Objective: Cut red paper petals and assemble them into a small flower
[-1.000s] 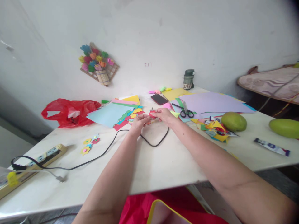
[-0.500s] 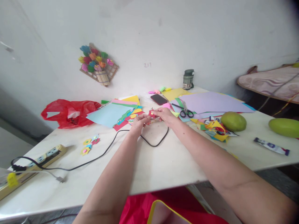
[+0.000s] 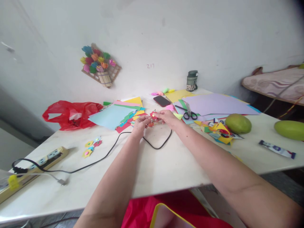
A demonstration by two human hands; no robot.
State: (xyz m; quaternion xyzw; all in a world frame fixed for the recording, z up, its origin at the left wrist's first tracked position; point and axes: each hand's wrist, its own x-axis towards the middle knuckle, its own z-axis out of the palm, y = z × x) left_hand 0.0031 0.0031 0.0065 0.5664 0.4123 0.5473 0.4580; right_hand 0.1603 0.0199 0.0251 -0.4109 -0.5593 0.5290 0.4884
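Near the middle of the white table [image 3: 163, 167], my right hand [image 3: 167, 117] pinches a small red paper flower [image 3: 152, 115] with a yellowish centre. My left hand [image 3: 142, 124] is closed beside it, its fingertips on small red and orange paper pieces [image 3: 150, 123]; their exact shape is unclear. Colourful paper cut-outs [image 3: 130, 118] lie just beyond my left hand. Small finished-looking paper flowers [image 3: 91, 147] rest on the table at the left. Scissors [image 3: 190, 115] lie to the right of my right hand.
A black cable [image 3: 106, 155] crosses under my left wrist from the power strip [image 3: 42, 164]. Behind are a phone [image 3: 161, 101], coloured sheets [image 3: 213, 104] and a red bag [image 3: 83, 109]. Paper scraps [image 3: 222, 134], green fruit [image 3: 238, 123] and a tube [image 3: 276, 149] lie right.
My left hand has shifted slightly and its fingers sit a little differently at the paper pieces. The red flower is turned slightly. The view has moved a touch.
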